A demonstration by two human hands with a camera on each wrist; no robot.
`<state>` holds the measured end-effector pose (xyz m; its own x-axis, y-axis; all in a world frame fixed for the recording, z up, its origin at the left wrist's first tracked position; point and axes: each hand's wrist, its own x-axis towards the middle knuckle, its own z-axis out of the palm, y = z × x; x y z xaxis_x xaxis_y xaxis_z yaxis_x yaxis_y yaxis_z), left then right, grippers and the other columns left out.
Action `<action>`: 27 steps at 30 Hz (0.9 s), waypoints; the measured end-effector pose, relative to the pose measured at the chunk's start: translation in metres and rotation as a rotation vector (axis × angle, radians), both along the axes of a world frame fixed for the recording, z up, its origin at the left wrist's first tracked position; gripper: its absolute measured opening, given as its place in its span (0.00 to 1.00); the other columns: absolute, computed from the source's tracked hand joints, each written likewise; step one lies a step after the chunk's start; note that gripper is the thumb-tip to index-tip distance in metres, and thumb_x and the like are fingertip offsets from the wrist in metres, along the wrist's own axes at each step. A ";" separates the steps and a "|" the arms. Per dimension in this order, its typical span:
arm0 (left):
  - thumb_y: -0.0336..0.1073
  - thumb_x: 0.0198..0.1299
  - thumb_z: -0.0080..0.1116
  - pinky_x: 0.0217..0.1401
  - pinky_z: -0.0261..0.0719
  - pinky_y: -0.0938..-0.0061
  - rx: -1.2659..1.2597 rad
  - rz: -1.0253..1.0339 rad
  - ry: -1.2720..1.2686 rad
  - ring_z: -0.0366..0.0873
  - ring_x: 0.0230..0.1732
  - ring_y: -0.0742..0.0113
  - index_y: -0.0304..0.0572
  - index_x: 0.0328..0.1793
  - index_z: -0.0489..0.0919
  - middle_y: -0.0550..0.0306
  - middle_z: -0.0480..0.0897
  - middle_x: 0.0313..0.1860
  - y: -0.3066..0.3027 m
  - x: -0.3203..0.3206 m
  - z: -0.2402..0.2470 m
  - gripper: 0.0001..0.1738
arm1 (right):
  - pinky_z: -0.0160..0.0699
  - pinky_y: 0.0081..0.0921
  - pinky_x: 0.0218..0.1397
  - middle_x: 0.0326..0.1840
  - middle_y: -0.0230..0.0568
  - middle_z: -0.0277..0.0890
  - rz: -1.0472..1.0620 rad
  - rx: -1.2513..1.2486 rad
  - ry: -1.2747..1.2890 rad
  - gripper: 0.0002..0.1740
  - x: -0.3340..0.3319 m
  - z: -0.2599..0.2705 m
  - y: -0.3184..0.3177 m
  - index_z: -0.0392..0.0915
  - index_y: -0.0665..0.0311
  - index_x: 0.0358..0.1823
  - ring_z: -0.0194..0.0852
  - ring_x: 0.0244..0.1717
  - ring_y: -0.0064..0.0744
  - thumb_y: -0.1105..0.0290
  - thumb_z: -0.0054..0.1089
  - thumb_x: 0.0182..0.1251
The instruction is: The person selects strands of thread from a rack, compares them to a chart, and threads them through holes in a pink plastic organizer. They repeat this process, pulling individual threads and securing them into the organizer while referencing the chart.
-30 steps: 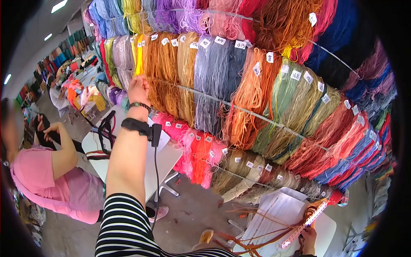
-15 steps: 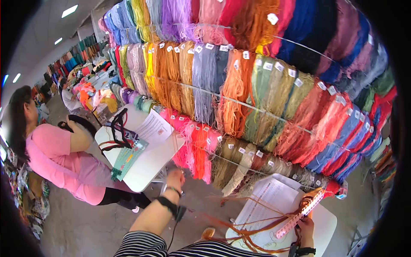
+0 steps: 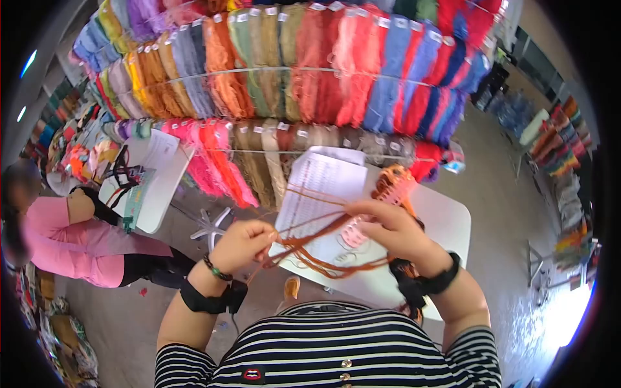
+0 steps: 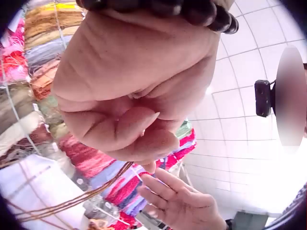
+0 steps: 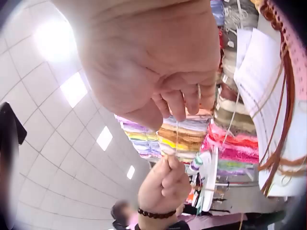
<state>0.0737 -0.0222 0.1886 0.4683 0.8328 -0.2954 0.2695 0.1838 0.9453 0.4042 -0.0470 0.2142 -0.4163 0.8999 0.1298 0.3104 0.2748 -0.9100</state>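
In the head view, my left hand (image 3: 242, 247) pinches the end of some brown threads (image 3: 336, 268) between thumb and curled fingers. Those threads run right in loose loops to a pink strip with holes (image 3: 396, 189), which lies on a printed sheet and the white table (image 3: 446, 216). Over the strip and threads is my right hand (image 3: 391, 231), its fingers loosely extended. The left wrist view has strands (image 4: 72, 203) trailing from my curled left hand (image 4: 120, 86). A thin strand stretches between both hands in the right wrist view, where my right hand (image 5: 153, 67) has relaxed fingers.
Labelled yarn hanks (image 3: 317, 71) hang in rows on a rack behind the table. At left, a person in a pink top (image 3: 77, 239) is beside another white table (image 3: 155, 194) with papers and dark cords. Printed sheets (image 3: 323, 184) lie near the threads.
My left hand came down from the hanging yarn and took hold of the brown threads. My right hand let go of the pink strip and moved up and left. The head view turned right.
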 end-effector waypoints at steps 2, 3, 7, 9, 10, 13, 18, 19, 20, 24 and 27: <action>0.37 0.70 0.53 0.22 0.66 0.84 0.028 -0.088 -0.055 0.68 0.19 0.83 0.34 0.43 0.81 0.69 0.73 0.20 -0.007 0.027 0.032 0.12 | 0.63 0.30 0.69 0.69 0.43 0.66 0.205 -0.047 0.095 0.28 -0.024 -0.002 0.002 0.63 0.68 0.70 0.65 0.67 0.31 0.72 0.54 0.70; 0.38 0.69 0.54 0.23 0.66 0.85 0.033 -0.096 -0.056 0.68 0.20 0.83 0.35 0.42 0.81 0.70 0.73 0.20 -0.012 0.038 0.042 0.12 | 0.59 0.31 0.72 0.71 0.43 0.63 0.298 -0.072 0.137 0.31 -0.034 -0.006 0.004 0.58 0.67 0.73 0.62 0.69 0.32 0.73 0.53 0.70; 0.38 0.69 0.54 0.24 0.65 0.86 0.059 -0.133 -0.044 0.68 0.21 0.83 0.36 0.42 0.82 0.70 0.73 0.21 -0.028 0.060 0.061 0.12 | 0.67 0.27 0.66 0.62 0.45 0.71 0.430 -0.367 0.404 0.24 -0.054 -0.009 -0.013 0.66 0.71 0.65 0.69 0.64 0.33 0.69 0.54 0.72; 0.37 0.70 0.52 0.21 0.66 0.85 0.118 -0.159 -0.028 0.68 0.20 0.83 0.34 0.44 0.81 0.69 0.73 0.21 -0.031 0.061 0.064 0.13 | 0.71 0.27 0.62 0.57 0.41 0.75 0.399 -0.519 0.305 0.20 -0.044 -0.008 -0.015 0.70 0.71 0.62 0.73 0.59 0.32 0.69 0.54 0.72; 0.37 0.70 0.52 0.21 0.65 0.85 0.098 -0.181 -0.047 0.68 0.20 0.84 0.34 0.44 0.81 0.69 0.73 0.21 -0.031 0.059 0.064 0.12 | 0.74 0.28 0.59 0.51 0.43 0.78 0.359 -0.454 0.148 0.20 -0.036 0.000 -0.015 0.73 0.72 0.57 0.78 0.53 0.36 0.66 0.59 0.69; 0.36 0.70 0.52 0.21 0.66 0.85 0.039 -0.232 -0.048 0.68 0.20 0.84 0.35 0.44 0.81 0.69 0.73 0.21 -0.031 0.057 0.063 0.12 | 0.73 0.30 0.61 0.56 0.50 0.76 0.129 0.132 -0.123 0.26 -0.024 0.021 -0.027 0.71 0.71 0.60 0.77 0.57 0.42 0.63 0.64 0.65; 0.36 0.69 0.54 0.24 0.66 0.85 0.025 -0.253 0.007 0.67 0.20 0.85 0.35 0.43 0.82 0.70 0.73 0.21 -0.033 0.073 0.076 0.12 | 0.75 0.30 0.59 0.56 0.48 0.76 0.232 0.048 0.144 0.26 -0.037 0.019 -0.037 0.71 0.69 0.62 0.76 0.57 0.35 0.64 0.62 0.66; 0.36 0.69 0.54 0.22 0.65 0.86 0.077 -0.266 -0.001 0.67 0.20 0.85 0.35 0.43 0.82 0.70 0.73 0.21 -0.031 0.073 0.078 0.12 | 0.75 0.28 0.56 0.51 0.44 0.77 0.243 -0.093 0.157 0.23 -0.035 0.019 -0.036 0.73 0.69 0.59 0.77 0.53 0.32 0.65 0.60 0.67; 0.37 0.69 0.54 0.21 0.64 0.86 0.130 -0.278 -0.012 0.66 0.19 0.85 0.35 0.43 0.82 0.70 0.73 0.21 -0.027 0.072 0.079 0.12 | 0.76 0.26 0.53 0.47 0.40 0.78 0.256 -0.233 0.168 0.20 -0.032 0.019 -0.035 0.74 0.69 0.57 0.77 0.48 0.28 0.65 0.59 0.69; 0.37 0.68 0.56 0.22 0.62 0.86 0.163 -0.214 -0.006 0.65 0.20 0.83 0.35 0.41 0.81 0.69 0.72 0.20 -0.017 0.061 0.082 0.12 | 0.75 0.18 0.41 0.33 0.28 0.77 0.074 -0.302 0.241 0.11 -0.010 0.032 -0.034 0.79 0.68 0.42 0.74 0.34 0.16 0.66 0.57 0.72; 0.38 0.67 0.58 0.24 0.61 0.86 0.141 -0.147 -0.090 0.64 0.21 0.83 0.35 0.41 0.81 0.68 0.72 0.21 -0.009 0.057 0.075 0.11 | 0.73 0.16 0.39 0.31 0.27 0.77 -0.033 -0.272 0.166 0.08 0.013 0.071 -0.037 0.80 0.67 0.39 0.73 0.34 0.14 0.68 0.60 0.69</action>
